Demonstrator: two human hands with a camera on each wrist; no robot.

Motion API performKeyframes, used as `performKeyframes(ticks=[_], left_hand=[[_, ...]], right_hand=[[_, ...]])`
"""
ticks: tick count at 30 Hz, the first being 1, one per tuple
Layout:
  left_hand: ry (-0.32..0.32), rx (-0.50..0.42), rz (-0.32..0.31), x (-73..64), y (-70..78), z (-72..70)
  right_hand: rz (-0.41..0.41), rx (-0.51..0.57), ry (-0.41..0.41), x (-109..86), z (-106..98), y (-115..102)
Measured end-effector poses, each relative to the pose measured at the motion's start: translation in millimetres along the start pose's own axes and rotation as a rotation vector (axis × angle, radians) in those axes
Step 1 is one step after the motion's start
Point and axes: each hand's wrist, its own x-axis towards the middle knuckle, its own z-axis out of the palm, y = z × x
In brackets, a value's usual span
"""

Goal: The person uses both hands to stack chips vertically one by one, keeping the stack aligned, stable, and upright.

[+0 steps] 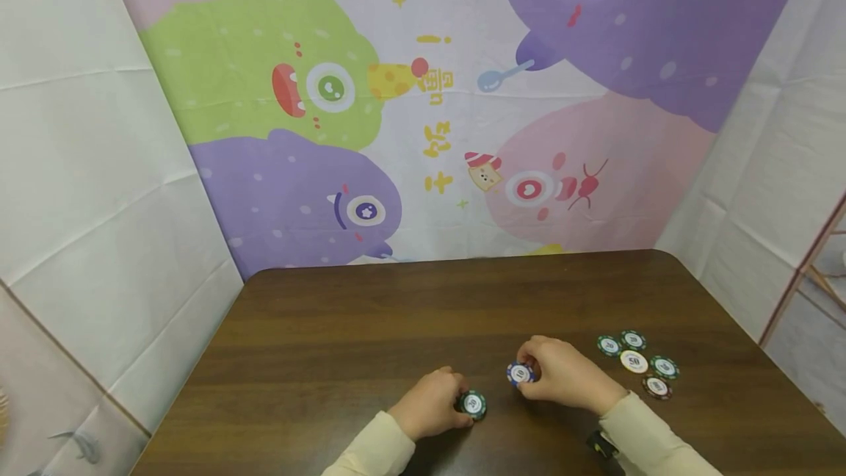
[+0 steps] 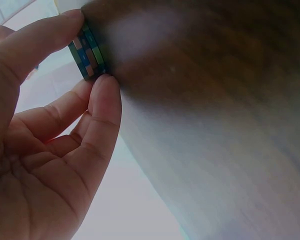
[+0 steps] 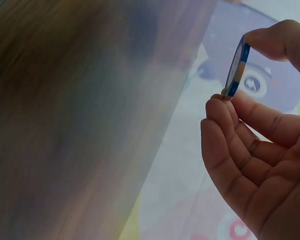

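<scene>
My left hand (image 1: 432, 402) pinches a small stack of poker chips between thumb and fingers, low over the table. A green chip marked 20 (image 1: 473, 404) tops that stack, and the left wrist view shows layered chip edges (image 2: 89, 52) in dark green, blue and pale tones. To the right, my right hand (image 1: 565, 375) pinches a single blue poker chip (image 1: 521, 374) marked 10 by its rim. Seen edge-on in the right wrist view, this blue chip (image 3: 237, 69) has a pale block on its rim and sits between thumb and fingertips, away from the tabletop.
Several chips lie flat on the brown wooden table (image 1: 370, 314) at the right: a white chip marked 50 (image 1: 634, 361), a dark chip marked 100 (image 1: 657, 387), and green chips (image 1: 664, 367) around them. A cartoon-printed cloth (image 1: 436, 226) hangs behind the table's far edge.
</scene>
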Motion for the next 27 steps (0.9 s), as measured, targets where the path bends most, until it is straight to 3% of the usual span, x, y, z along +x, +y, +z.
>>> performKeyframes(ticks=[5,11,27], left_hand=[[-0.002,-0.013,0.008,0.0,-1.1,0.0],[-0.033,-0.024,-0.032,0.6,0.6,-0.1],[-0.035,-0.006,-0.014,0.4,0.8,-0.3]], right_hand=[[-0.051,0.048,-0.061,10.5,12.6,-11.8],[-0.104,0.053,-0.099,19.7,23.9,-21.6],[-0.147,0.011,-0.114,31.7,39.9,-30.5]])
